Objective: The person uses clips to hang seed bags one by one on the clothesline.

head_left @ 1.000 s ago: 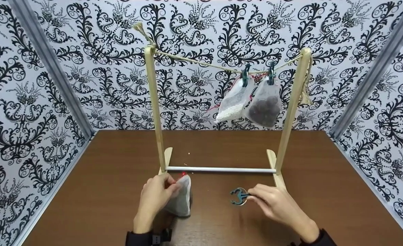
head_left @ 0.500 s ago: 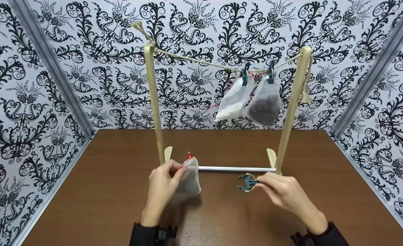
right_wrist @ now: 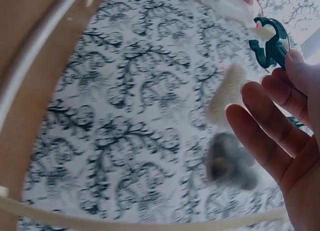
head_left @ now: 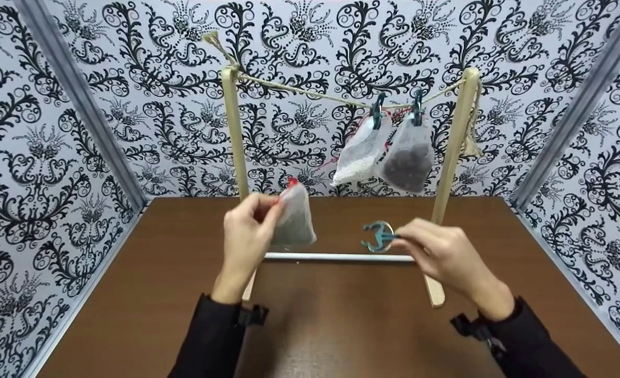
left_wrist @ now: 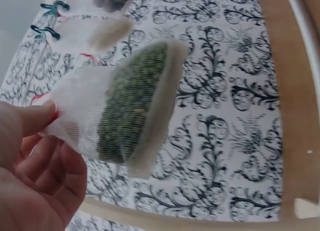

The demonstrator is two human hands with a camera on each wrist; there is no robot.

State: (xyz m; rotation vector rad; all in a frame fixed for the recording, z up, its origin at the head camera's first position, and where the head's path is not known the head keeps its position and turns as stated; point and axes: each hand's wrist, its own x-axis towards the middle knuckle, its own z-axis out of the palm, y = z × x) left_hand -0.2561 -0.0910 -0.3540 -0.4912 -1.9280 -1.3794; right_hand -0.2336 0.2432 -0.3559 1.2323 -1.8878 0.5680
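My left hand (head_left: 249,236) pinches the top of a white mesh drawstring bag (head_left: 294,218) with red cord. In the left wrist view green dried contents (left_wrist: 132,103) fill its lower part. The bag hangs above the table, in front of the left post. My right hand (head_left: 441,247) pinches the handles of a dark green clothespin (head_left: 378,236), its jaws spread and pointing left toward the bag. In the right wrist view the thumb and index finger grip the clothespin (right_wrist: 272,43), while the other fingers are loosely extended. Both hands are below the rope line (head_left: 299,93).
A wooden stand with a left post (head_left: 234,131), a right post (head_left: 454,147) and a white crossbar (head_left: 341,257) stands on the brown table (head_left: 331,320). Two clothespins hold a bag with white grains (head_left: 360,157) and a bag with dark lumps (head_left: 407,163) on the rope.
Both hands have risen from low over the table toward the rope. The left carries the bag upward and slightly right; the right lifts the clothespin, still holding it spread.
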